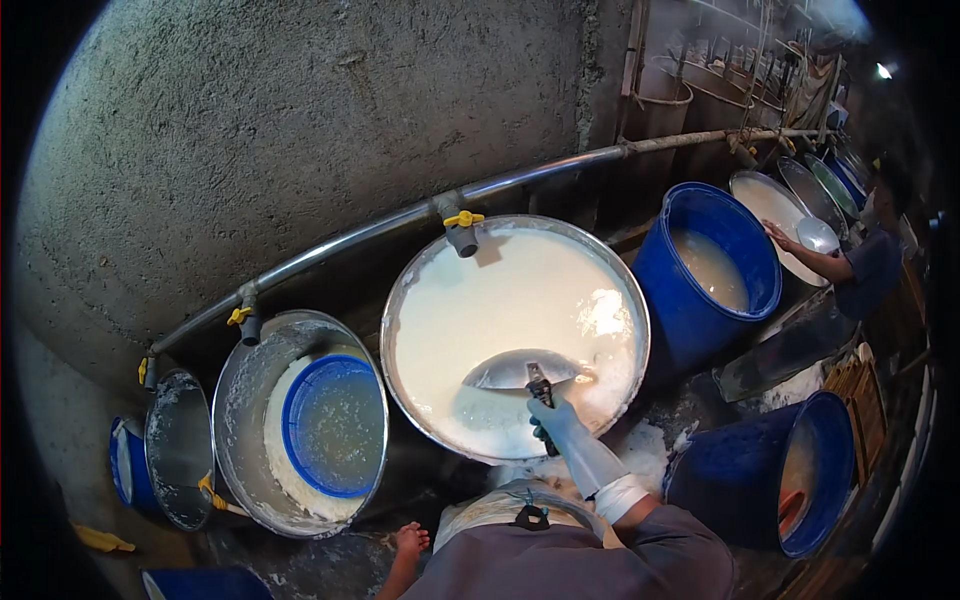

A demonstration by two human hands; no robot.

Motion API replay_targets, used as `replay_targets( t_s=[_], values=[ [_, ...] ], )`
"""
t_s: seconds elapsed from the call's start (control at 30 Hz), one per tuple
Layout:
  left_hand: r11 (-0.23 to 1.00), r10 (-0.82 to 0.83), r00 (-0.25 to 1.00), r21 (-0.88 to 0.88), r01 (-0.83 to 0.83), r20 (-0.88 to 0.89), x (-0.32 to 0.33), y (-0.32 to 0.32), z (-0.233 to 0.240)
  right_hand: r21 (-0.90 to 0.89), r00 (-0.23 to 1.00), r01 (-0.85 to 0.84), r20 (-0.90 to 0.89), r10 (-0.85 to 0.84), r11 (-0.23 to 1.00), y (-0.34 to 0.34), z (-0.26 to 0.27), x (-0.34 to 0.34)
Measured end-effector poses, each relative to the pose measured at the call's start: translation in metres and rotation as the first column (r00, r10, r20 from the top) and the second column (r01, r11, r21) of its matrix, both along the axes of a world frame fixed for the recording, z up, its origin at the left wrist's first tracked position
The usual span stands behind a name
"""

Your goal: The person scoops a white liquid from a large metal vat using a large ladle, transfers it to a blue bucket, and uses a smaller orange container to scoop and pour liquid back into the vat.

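Note:
My right hand (551,420), in a pale blue glove with a white cuff, grips the black handle of a wide metal scoop (517,369). The scoop's bowl is partly sunk in the creamy white liquid (487,300) of a large round metal vat (642,330), near the side closest to me. My bare left hand (412,538) hangs low at my left side, fingers curled and apart from the vats; nothing shows in it. A grey plastic spout (461,238) with a yellow valve handle (463,218) sits over the vat's far rim.
Left stands a metal vat (227,420) holding a blue-rimmed basket (285,420) amid white curds. Blue barrels (664,255) with cloudy liquid stand at right, one (727,465) near my right elbow. A metal pipe (547,169) follows the concrete wall. Another person (870,262) works at a farther vat.

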State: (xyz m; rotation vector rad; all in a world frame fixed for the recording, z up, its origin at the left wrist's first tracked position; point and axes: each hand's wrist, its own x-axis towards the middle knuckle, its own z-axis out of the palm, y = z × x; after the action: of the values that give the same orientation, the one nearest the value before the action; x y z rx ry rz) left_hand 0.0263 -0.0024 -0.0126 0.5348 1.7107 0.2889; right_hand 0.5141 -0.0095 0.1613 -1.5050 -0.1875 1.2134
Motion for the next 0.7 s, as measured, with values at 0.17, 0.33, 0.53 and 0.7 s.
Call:
replay_targets(
  t_s=[0.17, 0.33, 0.53, 0.7],
  values=[
    [1.000, 0.003, 0.999, -0.015, -0.004, -0.048, 0.001, 0.001, -0.001, -0.051, 0.996, -0.086, -0.030, 0.085, 0.995, 0.004, 0.010, -0.027],
    [1.000, -0.006, 1.000, 0.020, 0.007, -0.030, 0.004, 0.005, 0.002, -0.094, 0.979, -0.182, -0.111, 0.171, 0.979, 0.007, 0.017, -0.043],
    [1.000, -0.001, 1.000, 0.005, 0.001, -0.017, 0.008, 0.012, 0.006, -0.064, 0.951, -0.223, -0.233, 0.203, 0.973, 0.004, 0.041, -0.048],
    [1.000, 0.010, 1.000, -0.004, -0.010, -0.003, 0.008, 0.013, 0.006, -0.023, 0.914, -0.277, -0.315, 0.256, 0.960, -0.007, 0.087, -0.034]
  ],
)
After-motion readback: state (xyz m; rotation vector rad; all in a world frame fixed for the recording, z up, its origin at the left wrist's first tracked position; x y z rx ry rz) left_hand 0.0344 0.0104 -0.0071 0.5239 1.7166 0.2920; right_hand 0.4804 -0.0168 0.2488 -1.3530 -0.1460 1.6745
